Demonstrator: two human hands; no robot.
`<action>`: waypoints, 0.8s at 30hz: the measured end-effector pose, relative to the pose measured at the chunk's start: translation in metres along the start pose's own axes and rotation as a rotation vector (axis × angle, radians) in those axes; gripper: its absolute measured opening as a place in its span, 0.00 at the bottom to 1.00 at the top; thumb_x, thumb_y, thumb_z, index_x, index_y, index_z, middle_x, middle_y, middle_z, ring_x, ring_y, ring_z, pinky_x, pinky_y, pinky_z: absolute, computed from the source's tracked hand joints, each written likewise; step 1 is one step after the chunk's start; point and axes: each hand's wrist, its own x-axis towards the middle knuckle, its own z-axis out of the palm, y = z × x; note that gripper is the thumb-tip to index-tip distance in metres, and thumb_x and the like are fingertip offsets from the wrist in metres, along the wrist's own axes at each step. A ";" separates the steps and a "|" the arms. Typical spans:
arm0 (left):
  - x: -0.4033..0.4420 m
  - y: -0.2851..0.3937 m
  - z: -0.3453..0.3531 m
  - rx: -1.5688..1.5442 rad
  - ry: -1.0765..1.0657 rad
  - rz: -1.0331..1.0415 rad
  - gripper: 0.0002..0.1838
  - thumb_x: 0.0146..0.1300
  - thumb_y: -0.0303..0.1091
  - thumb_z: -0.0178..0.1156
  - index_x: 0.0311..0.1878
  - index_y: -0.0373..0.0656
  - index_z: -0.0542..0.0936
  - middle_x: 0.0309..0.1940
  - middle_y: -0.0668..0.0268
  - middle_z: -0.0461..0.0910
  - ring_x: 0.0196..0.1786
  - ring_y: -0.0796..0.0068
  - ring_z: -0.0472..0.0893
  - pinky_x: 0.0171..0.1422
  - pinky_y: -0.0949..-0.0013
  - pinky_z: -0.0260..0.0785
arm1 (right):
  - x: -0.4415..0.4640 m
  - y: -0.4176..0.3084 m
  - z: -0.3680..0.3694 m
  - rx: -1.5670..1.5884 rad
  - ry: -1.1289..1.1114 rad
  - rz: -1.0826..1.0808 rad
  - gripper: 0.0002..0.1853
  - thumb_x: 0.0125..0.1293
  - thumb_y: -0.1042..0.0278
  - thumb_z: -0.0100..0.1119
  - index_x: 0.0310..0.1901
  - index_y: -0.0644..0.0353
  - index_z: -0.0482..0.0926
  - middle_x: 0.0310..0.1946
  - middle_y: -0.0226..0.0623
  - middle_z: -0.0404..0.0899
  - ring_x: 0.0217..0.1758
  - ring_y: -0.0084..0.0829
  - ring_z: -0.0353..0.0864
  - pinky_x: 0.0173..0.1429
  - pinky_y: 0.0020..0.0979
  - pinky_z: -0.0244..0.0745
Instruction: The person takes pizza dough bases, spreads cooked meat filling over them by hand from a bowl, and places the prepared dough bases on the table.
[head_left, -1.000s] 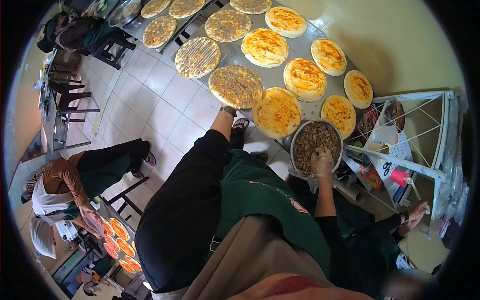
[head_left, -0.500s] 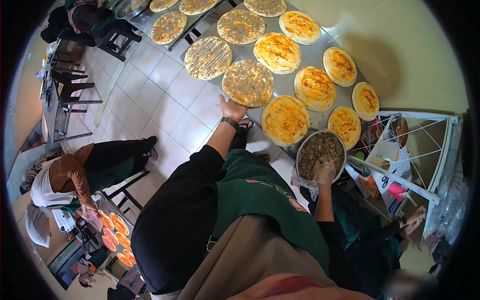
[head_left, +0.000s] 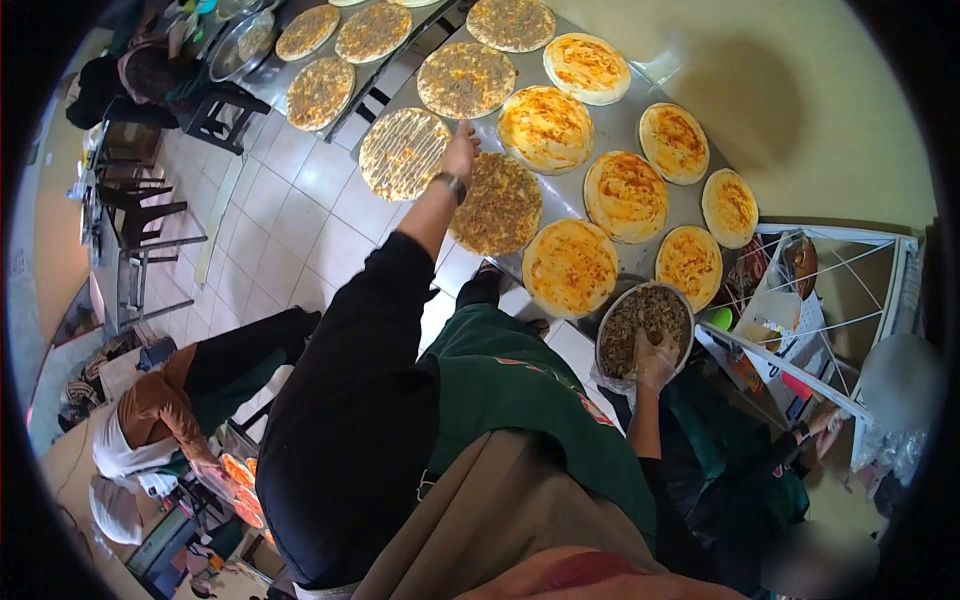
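Note:
My left hand [head_left: 461,157], bare with a dark watch at the wrist, is over the metal table, its fingers stretched forward and nothing visible in them. It is between a white-drizzled flatbread [head_left: 405,155] and a flatbread topped with crumbled brown filling [head_left: 497,205]. Another topped flatbread [head_left: 466,80] lies just beyond the fingertips. My right hand [head_left: 655,362], in a clear plastic glove, dips into a metal bowl [head_left: 598,350] of minced filling [head_left: 640,310]. Its fingers bunch into the mince and are partly hidden. Several flatbreads with browned orange tops, including one nearby [head_left: 570,268], cover the right side.
A second table [head_left: 375,75] with topped flatbreads stands at upper left. A white wire rack [head_left: 800,350] is at right, beside a co-worker's arm [head_left: 800,435]. Another person [head_left: 150,420] bends over red-topped rounds [head_left: 240,480] at left. Dark stools [head_left: 215,125] stand on the tiled floor.
My left hand has left the near edge of the topped flatbread and moved forward over the table. My right hand stays in the bowl, its fingers shifted within the mince.

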 end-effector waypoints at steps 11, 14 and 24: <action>0.063 0.027 0.033 -0.097 -0.077 -0.463 0.42 0.66 0.70 0.34 0.46 0.31 0.73 0.29 0.57 0.76 0.23 0.71 0.65 0.27 0.62 0.61 | 0.042 0.057 0.132 0.814 0.020 0.329 0.30 0.64 0.55 0.58 0.66 0.56 0.66 0.59 0.47 0.70 0.55 0.41 0.75 0.57 0.41 0.71; 0.088 0.012 0.021 -0.173 -0.261 -0.440 0.39 0.67 0.68 0.36 0.48 0.35 0.74 0.28 0.59 0.75 0.30 0.68 0.71 0.37 0.63 0.64 | 0.037 0.081 0.149 0.530 0.085 0.093 0.22 0.68 0.60 0.52 0.61 0.59 0.71 0.48 0.46 0.77 0.42 0.35 0.77 0.45 0.36 0.75; 0.114 -0.011 0.053 -0.656 -0.216 -0.569 0.23 0.75 0.45 0.37 0.57 0.35 0.70 0.53 0.51 0.72 0.54 0.58 0.73 0.55 0.53 0.69 | 0.025 -0.015 0.031 0.104 -0.114 0.379 0.29 0.58 0.43 0.60 0.56 0.56 0.76 0.42 0.56 0.80 0.53 0.53 0.77 0.57 0.45 0.72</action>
